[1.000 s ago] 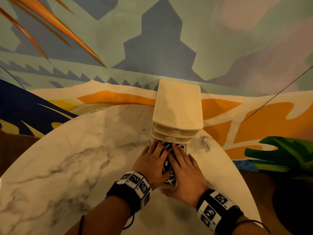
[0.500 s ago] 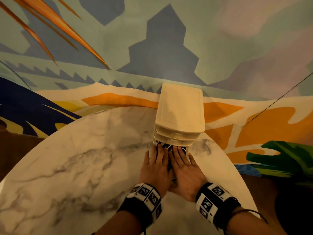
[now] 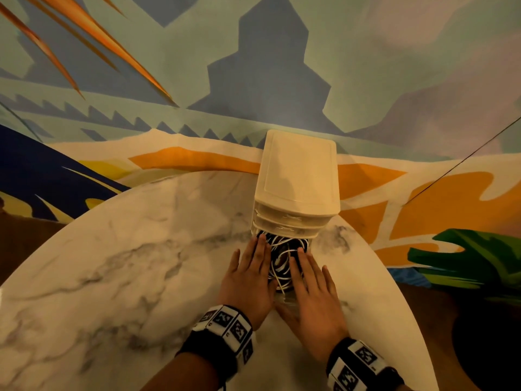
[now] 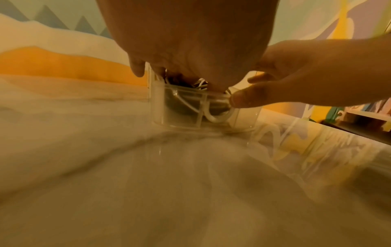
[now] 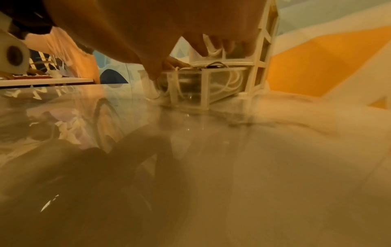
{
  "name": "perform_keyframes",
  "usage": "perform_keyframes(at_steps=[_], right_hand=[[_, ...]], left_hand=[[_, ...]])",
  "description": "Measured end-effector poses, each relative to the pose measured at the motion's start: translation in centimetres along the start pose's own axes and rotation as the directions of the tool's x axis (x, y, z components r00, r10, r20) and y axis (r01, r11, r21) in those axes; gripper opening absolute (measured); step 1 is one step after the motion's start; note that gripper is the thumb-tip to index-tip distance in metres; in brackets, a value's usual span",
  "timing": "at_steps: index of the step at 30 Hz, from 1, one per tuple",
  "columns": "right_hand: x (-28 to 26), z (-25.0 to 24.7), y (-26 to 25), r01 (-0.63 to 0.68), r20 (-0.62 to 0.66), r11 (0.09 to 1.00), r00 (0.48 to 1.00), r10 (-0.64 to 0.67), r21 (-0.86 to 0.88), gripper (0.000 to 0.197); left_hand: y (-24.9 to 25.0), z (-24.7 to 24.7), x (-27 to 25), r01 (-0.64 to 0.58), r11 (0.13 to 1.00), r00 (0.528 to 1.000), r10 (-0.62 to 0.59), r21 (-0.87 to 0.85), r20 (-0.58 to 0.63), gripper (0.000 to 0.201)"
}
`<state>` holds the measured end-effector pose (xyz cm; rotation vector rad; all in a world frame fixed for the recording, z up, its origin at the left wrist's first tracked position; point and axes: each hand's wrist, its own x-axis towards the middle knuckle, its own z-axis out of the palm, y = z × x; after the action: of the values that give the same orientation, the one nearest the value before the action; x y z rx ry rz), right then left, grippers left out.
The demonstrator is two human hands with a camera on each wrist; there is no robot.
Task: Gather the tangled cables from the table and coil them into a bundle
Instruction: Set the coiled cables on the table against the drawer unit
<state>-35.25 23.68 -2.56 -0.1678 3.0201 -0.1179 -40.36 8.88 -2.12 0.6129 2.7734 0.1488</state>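
Note:
A tangle of white and black cables [image 3: 279, 259] lies in the pulled-out clear bottom drawer [image 4: 180, 110] of a small white drawer unit [image 3: 297, 176] on the marble table [image 3: 127, 263]. My left hand [image 3: 249, 273] lies flat with straight fingers along the drawer's left side, touching the cables. My right hand [image 3: 311, 280] lies flat along the right side, its thumb [image 4: 243, 98] at the drawer's front corner. A white cable loop [image 4: 217, 117] shows through the drawer front. In the right wrist view the cables [image 5: 231, 80] sit behind the drawer's clear wall.
The drawer unit stands at the table's far edge against a painted wall [image 3: 282, 66]. The table's curved right edge [image 3: 400, 292] is close to my right hand. Bare marble stretches to the left and toward me.
My hands, overlapped on top of the cables a second ago, have spread apart to the drawer's two sides. The cables now show between them.

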Motion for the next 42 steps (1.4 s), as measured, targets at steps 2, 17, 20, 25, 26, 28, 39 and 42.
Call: perform_keyframes(at_steps=[2,17,20,25,26,28,39,42], right_hand=[[-0.3,0.2,0.4,0.036,0.003,0.999,0.999,-0.036,0.000,0.074],[3.3,-0.6,1.8,0.034,-0.121,0.999,0.992,-0.038,-0.034,0.066],[3.3,-0.5,1.9,0.040,-0.121,0.999,0.992,-0.043,-0.030,0.067],[3.3,0.8,1.9,0.095,-0.137,0.995,0.986,-0.097,-0.015,0.060],[3.3,0.9,1.9,0.102,-0.128,0.995,0.986,-0.103,-0.014,0.060],[3.4,0.8,1.9,0.114,-0.114,0.993,0.987,-0.117,-0.031,0.060],[3.8,-0.3,2.6,0.184,-0.088,0.982,0.978,-0.187,-0.045,0.062],[4.0,-0.4,3.0,0.151,-0.041,0.989,0.988,-0.151,0.001,0.064]], left_hand=[[0.0,0.1,0.0,0.001,1.000,1.000,-0.001,-0.009,-0.002,0.063],[-0.6,-1.3,0.9,-0.085,0.996,0.996,0.085,0.025,-0.001,0.078],[-0.4,-1.3,1.5,-0.060,0.998,0.998,0.061,0.016,-0.030,0.077],[1.2,-0.7,2.0,-0.158,0.987,0.968,0.150,-0.025,-0.200,0.055],[1.5,-0.6,1.9,-0.183,0.983,0.964,0.173,-0.029,-0.203,0.056],[1.6,-0.1,1.8,-0.182,0.982,0.963,0.170,-0.041,-0.210,0.057],[1.6,1.0,2.0,-0.133,0.987,0.966,0.109,-0.085,-0.236,0.058],[1.9,0.7,2.3,-0.110,0.989,0.966,0.082,-0.102,-0.244,0.058]])
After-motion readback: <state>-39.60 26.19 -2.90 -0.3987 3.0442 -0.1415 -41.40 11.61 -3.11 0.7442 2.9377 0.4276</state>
